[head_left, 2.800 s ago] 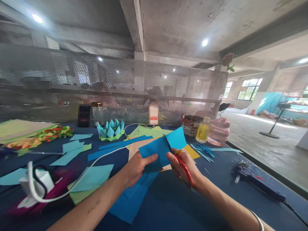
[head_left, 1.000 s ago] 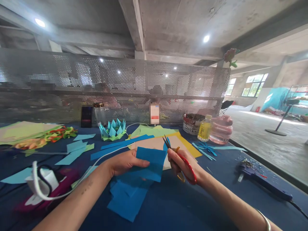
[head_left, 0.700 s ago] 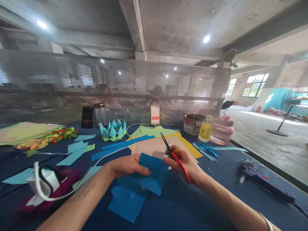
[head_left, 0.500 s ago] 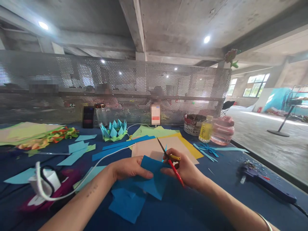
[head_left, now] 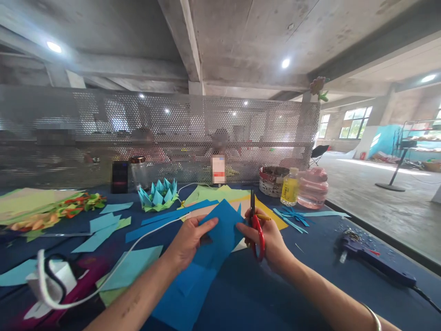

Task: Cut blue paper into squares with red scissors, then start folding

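Observation:
Between both hands a square of blue paper (head_left: 223, 230) is raised, tilted with one corner up. My left hand (head_left: 193, 236) is closed on its left edge, thumb on top. With thumb and fingertips my right hand (head_left: 267, 239) pinches the right corner. That same hand also holds red-handled scissors (head_left: 259, 232), their dark blades pointing up and away from the paper. A thin yellow stick-like thing (head_left: 263, 217) shows between its fingers. Under the hands more blue paper (head_left: 186, 294) lies on the dark blue cloth.
A folded light-blue paper crown shape (head_left: 158, 195) stands behind, left of centre. Blue strips (head_left: 172, 218) and a white cable (head_left: 138, 241) lie to the left. At the right are a yellow bottle (head_left: 289, 187), a pink jug (head_left: 313, 188) and a glue gun (head_left: 375, 262).
The blue square has been turned corner-up and lifted. The scissors have swung from slanting to nearly upright in my right hand. The whole view has shifted slightly.

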Motion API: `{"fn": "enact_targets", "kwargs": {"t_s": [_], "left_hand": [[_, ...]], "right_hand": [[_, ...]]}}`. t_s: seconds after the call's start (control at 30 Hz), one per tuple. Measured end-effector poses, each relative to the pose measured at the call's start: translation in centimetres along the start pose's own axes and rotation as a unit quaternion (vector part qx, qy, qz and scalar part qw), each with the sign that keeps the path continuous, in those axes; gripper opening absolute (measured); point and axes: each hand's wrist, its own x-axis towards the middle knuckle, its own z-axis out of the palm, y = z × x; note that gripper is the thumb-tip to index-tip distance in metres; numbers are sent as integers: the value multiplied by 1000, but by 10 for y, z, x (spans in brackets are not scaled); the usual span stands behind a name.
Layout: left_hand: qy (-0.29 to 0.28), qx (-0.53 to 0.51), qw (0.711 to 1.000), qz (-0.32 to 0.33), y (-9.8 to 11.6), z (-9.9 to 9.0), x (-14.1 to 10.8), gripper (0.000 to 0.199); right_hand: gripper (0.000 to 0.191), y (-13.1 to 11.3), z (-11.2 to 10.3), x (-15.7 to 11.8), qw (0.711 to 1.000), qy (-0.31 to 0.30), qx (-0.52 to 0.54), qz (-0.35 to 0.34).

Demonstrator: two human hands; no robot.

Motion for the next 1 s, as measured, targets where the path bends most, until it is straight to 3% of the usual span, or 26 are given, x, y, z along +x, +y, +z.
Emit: {"fn": "enact_targets", "kwargs": {"t_s": [0.23,0.4,0.7,1.0], "left_hand": [[-43,-17,998,44,-17,16,-6,29],[-12,8,997,77,-23,16,-4,27],[22,22,998,50,-20,15,-4,34],[61,-21,997,33,6,2,-1,29]], "right_hand": [[44,2,3,-4,997,25,69,-5],[40,6,6,-5,999,14,36,3],[46,1,8,-7,1000,6,17,7],[39,-8,-2,-2,988,-96,-116,19]]}}
